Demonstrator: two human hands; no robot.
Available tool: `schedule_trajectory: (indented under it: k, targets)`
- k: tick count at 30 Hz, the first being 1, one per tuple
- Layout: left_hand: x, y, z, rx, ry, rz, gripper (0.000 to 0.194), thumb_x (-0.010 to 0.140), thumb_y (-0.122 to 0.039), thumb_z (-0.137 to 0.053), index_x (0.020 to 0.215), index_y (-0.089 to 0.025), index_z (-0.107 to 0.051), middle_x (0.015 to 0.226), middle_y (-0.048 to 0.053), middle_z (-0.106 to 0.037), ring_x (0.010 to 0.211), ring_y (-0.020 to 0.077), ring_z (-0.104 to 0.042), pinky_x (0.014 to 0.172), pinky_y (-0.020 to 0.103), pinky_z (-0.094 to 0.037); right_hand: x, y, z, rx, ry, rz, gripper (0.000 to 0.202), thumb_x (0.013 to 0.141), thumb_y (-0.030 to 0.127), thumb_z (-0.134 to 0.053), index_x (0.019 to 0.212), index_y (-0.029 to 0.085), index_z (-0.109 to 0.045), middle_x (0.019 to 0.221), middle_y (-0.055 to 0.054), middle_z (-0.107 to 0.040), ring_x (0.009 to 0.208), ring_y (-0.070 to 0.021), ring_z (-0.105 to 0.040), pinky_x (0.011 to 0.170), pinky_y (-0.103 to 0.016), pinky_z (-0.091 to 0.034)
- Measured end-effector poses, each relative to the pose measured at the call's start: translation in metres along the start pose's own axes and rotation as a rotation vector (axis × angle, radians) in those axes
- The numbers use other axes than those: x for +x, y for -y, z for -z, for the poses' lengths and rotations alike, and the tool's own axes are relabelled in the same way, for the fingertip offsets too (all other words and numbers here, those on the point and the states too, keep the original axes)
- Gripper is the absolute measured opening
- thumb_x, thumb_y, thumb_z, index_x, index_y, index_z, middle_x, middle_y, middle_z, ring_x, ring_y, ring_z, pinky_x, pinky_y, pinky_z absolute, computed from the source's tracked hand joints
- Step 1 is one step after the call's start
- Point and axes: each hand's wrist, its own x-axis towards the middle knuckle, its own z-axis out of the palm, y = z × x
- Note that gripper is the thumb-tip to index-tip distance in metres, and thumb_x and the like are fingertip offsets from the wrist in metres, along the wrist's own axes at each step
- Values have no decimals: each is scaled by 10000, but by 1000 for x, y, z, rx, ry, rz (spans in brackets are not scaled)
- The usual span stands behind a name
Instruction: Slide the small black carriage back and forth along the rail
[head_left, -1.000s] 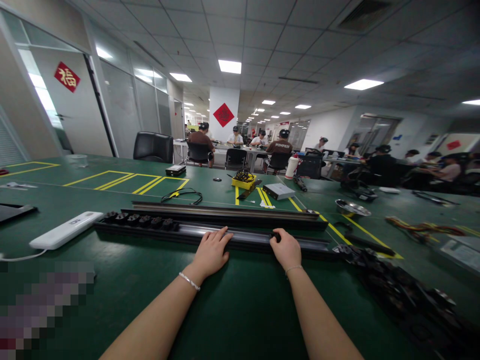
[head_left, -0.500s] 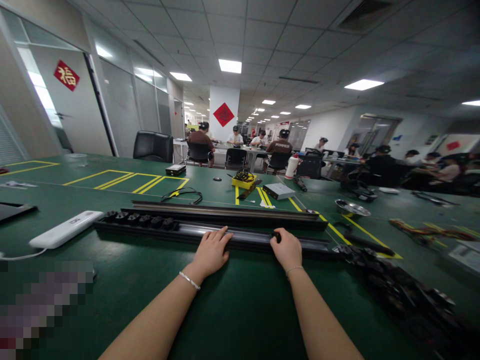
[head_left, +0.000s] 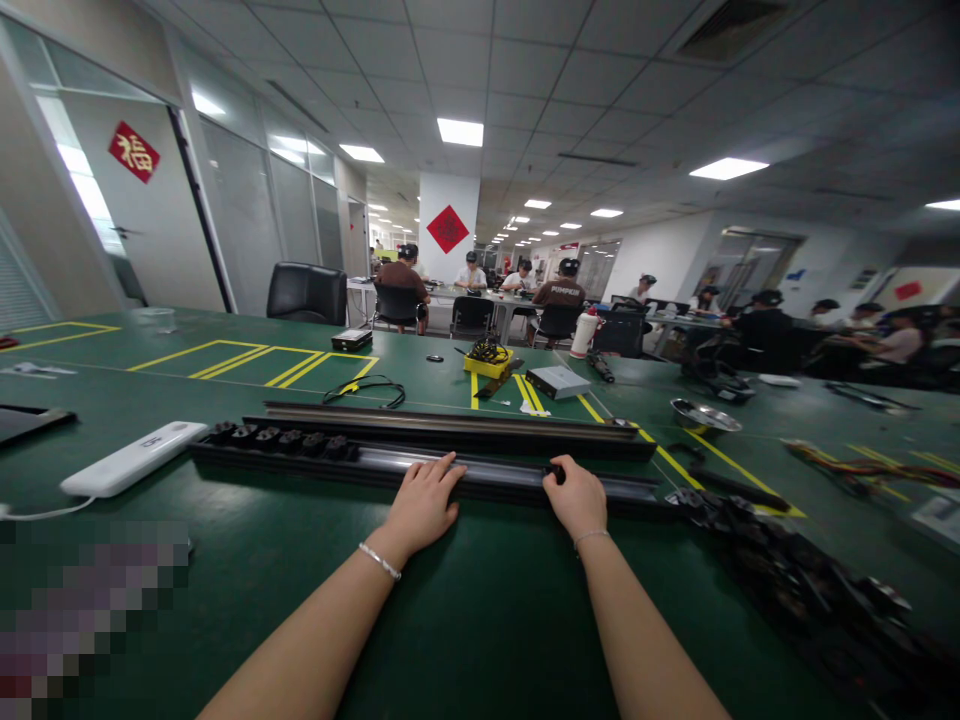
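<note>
A long black channel-shaped rail (head_left: 502, 484) lies across the green table in front of me. Several small black parts (head_left: 285, 441) stand in a row inside its left end. My left hand (head_left: 427, 505) rests flat on the rail near its middle, fingers stretched out. Farther right, my right hand (head_left: 577, 495) pinches a small black part (head_left: 556, 473) at the rail; the fingers hide most of it. Just behind lies a second long dark rail (head_left: 450, 426), and nobody touches it. A heap of black parts (head_left: 795, 570) spreads out at the right.
A white power strip (head_left: 135, 459) lies left of the rail. Behind the rails are a black cable (head_left: 367, 391), a yellow tray (head_left: 487, 364), a grey box (head_left: 557, 382) and a metal bowl (head_left: 705, 416). Several people sit at tables farther back.
</note>
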Motion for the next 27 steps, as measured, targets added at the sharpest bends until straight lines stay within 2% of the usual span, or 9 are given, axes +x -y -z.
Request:
schedule_trajectory:
  k: [19,22,27]
  targets:
    - [0,1,-3,-2,-4,-1,535,718,-270,-517,1241,-286,-410,1378,32,-388,1187,217,-410,999,396,-271,4,-3,-3,-16,-1,-29,276,742,259,-433,970,208,-580,885,-44,-638,862,-187,-562,772,-297,-368]
    - [0,1,-2,-5,5,8,528,717,-264,-513,1235,-289,-417,1381,29,-384,1187,217,-409,999,396,-269,3,-3,-4,12,-15,-20,263,743,253,-422,952,209,-575,945,-42,-631,911,-192,-549,847,-338,-351]
    - [0,0,-1,-1,9,5,528,719,-266,-509,1239,-281,-415,1378,34,-390,1182,212,-415,1000,391,-268,1,-3,-6,10,-11,-56,268,744,264,-419,960,229,-572,1009,-40,-613,1046,-223,-493,992,-492,-191]
